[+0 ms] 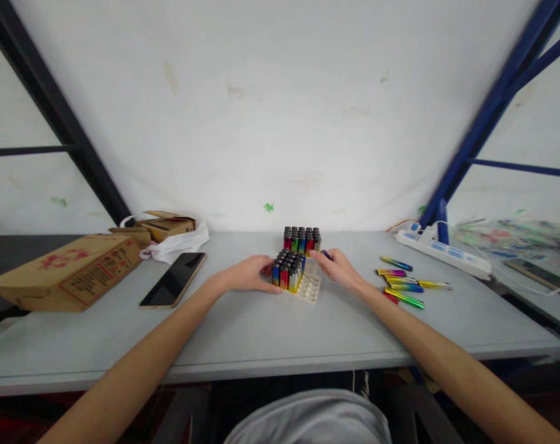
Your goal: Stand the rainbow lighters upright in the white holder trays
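Note:
Upright lighters with black tops and coloured bodies (284, 279) fill the left part of a white tray (310, 288). Several round holes on the tray's right side have no lighter in them. My left hand (252, 274) grips the left side of this tray, thumb along the front and fingers behind. Just right of the tray is my right hand (336, 266), closed around a dark blue lighter (327, 254) whose end sticks out between the fingers. Directly behind stands a second block of upright lighters (302, 239).
Loose shiny lighters (404, 298) lie scattered on the right of the table (261, 336), near a white power strip (444, 250). At left are a phone (173, 280), a cardboard box (71, 271), a smaller open box (169, 227) and a white plastic bag (181, 242).

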Tool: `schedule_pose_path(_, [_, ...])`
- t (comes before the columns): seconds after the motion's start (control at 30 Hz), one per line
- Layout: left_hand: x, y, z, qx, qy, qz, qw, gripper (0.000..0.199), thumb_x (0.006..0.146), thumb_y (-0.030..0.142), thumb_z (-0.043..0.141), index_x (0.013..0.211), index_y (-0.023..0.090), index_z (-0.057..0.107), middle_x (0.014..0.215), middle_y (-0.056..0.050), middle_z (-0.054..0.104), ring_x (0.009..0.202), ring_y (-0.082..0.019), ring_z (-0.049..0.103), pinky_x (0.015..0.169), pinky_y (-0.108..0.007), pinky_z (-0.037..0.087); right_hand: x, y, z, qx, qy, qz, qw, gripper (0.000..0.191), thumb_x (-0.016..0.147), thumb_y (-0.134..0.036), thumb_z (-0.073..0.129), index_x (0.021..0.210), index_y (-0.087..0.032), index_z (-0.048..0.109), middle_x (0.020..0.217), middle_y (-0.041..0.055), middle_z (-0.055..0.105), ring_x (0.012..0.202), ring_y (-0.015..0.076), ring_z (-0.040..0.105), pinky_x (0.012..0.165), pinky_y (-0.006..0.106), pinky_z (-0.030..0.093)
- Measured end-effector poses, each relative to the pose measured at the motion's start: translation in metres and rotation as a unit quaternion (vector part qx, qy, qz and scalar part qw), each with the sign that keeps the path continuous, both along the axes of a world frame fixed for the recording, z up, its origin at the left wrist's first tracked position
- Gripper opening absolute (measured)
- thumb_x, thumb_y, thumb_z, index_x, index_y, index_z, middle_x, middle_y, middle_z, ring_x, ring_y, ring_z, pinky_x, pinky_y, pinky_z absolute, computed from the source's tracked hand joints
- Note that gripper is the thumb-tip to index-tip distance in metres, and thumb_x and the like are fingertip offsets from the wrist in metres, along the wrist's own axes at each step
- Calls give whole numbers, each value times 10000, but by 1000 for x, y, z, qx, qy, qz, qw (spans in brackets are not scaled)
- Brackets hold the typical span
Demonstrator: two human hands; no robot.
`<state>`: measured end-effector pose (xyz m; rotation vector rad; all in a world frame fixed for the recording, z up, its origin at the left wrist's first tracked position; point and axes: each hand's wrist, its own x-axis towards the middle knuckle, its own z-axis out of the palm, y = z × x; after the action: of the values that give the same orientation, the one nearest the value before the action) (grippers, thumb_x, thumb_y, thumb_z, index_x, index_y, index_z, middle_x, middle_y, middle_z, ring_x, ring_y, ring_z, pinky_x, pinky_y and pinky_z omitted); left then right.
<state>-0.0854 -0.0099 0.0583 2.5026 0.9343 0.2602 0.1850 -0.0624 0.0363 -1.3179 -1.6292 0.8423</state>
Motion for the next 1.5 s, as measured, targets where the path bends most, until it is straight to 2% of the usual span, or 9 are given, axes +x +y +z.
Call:
schedule_pose_path(0.2, [0,-1,0,7,0,2,1000,620,679,686,764,982,152,673,965,-70,705,872,-262,645,742,-309,467,1,1,-2,10,-5,-4,1000,466,842,-603,495,569,-236,406,485,-48,343,482,109,312,473,270,228])
schedule_pose_path(0.37, [0,0,0,1,-6,4,1000,621,671,682,771,981,152,680,955,-66,709,862,-257,646,750,-312,474,2,2,-1,23,-4,1,1000,414,836,-547,491,579,-233,407,506,-47,350,498,111,316,486,267,233])
schedule_pose_path(0.67, [0,1,-2,7,1,9,1000,636,666,690,768,976,144,671,977,-88,705,879,-275,642,746,-325,473,-1,2,-1,31,-72,-14,997,565,852,-694,472,546,-230,373,526,-33,323,538,113,301,511,279,215])
schedule_pose_path(0.9, [-1,3,-4,5,-19,-1,1000,642,649,696,779,1003,167,691,945,-60,717,883,-275,651,755,-319,475,1,2,-3,49,-56,-5,997,427,846,-537,482,565,-225,408,533,-33,366,540,120,341,525,277,252])
schedule_pose_path(1.07, [1,-2,1,5,4,6,1000,636,676,693,759,985,144,674,975,-82,710,887,-277,650,749,-319,471,3,4,-4,57,-65,-13,996,481,888,-579,481,574,-223,401,542,-35,365,539,120,345,528,279,248])
schedule_pose_path(1.17, [1,-2,1,9,6,6,1000,632,675,697,758,980,150,673,969,-79,712,882,-274,651,746,-316,469,3,4,-3,74,-74,-13,994,527,932,-649,459,633,-216,434,570,-33,394,560,127,362,532,276,265])
schedule_pose_path(1.3, [0,2,-3,15,2,-5,1000,637,678,707,757,991,158,677,966,-78,717,889,-276,655,757,-315,470,5,2,0,102,-67,40,992,442,1010,-605,389,874,-214,544,694,-7,547,642,163,500,617,287,406])
schedule_pose_path(1.4, [-1,5,-5,13,-11,-9,1000,638,668,695,773,1006,161,686,969,-75,721,888,-274,655,767,-315,471,6,2,1,169,-125,60,976,422,1029,-567,389,881,-214,568,863,53,607,800,198,560,749,322,460])
schedule_pose_path(1.5, [-1,6,-7,8,-26,-9,1000,649,656,690,783,1008,153,690,959,-75,719,873,-272,652,764,-318,473,7,2,0,199,-222,60,953,420,1043,-525,399,801,-214,541,801,39,581,749,187,532,741,315,432])
